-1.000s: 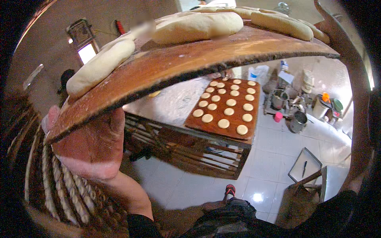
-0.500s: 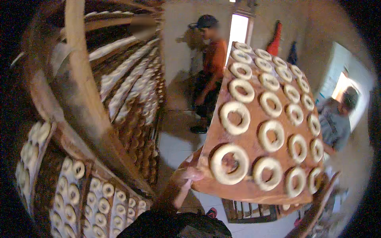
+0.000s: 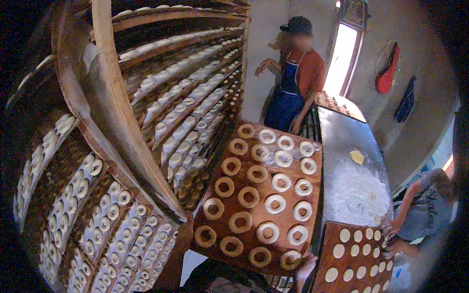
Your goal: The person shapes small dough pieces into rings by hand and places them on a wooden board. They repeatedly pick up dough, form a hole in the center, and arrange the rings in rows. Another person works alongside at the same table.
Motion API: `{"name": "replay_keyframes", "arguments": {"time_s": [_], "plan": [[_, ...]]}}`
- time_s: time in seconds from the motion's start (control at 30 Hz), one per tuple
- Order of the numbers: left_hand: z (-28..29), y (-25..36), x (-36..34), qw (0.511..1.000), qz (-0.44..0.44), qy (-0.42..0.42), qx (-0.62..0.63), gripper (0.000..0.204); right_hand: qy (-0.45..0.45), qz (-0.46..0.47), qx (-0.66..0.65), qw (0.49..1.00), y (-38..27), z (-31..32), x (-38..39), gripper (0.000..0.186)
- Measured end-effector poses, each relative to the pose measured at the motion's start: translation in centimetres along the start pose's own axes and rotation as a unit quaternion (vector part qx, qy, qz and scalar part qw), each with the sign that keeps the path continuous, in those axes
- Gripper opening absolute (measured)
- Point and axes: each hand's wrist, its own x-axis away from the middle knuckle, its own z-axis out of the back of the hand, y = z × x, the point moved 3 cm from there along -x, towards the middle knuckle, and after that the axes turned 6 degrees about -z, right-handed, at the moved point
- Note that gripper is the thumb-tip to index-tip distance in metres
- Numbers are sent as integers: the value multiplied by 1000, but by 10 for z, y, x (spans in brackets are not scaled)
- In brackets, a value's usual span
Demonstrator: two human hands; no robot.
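Note:
A wooden board holding several rows of pale dough rings is held low in front of me. My right hand grips its lower right edge, with part of the hand hidden beneath it. I cannot make out my left hand. Just right of the board, another board with flat dough discs lies on the floured worktable, where a yellow piece of dough also sits.
Racks of dough-laden shelves fill the left side. A person in a blue apron stands ahead by the table. A person in grey works at the right. A smaller dough board sits at the table's far end, below a window.
The view has swung toward the racks. The ring board has dropped from raised and tilted to low and flatter. The person in the blue apron has turned toward the table.

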Motion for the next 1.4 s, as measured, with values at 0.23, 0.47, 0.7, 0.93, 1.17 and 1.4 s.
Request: {"name": "replay_keyframes", "arguments": {"time_s": [0.23,0.47,0.7,0.93,1.17,1.4], "plan": [[-10,-41,-19,996,7,82,-19,40,-56,-315,141,937,70,-55,-46,21],[-55,-97,-128,993,36,84,-68,38,-128,-377,112,910,124,-140,-136,21],[-108,-155,-286,986,76,94,-111,35,-189,-379,147,894,195,-262,-317,21],[-153,-199,-405,974,90,122,-167,33,-269,-367,172,873,276,-412,-469,22],[-166,-223,-461,956,113,175,-207,31,-361,-332,180,853,317,-559,-564,22],[-210,-261,-552,939,132,211,-238,28,-463,-260,213,820,365,-696,-661,23]]}}
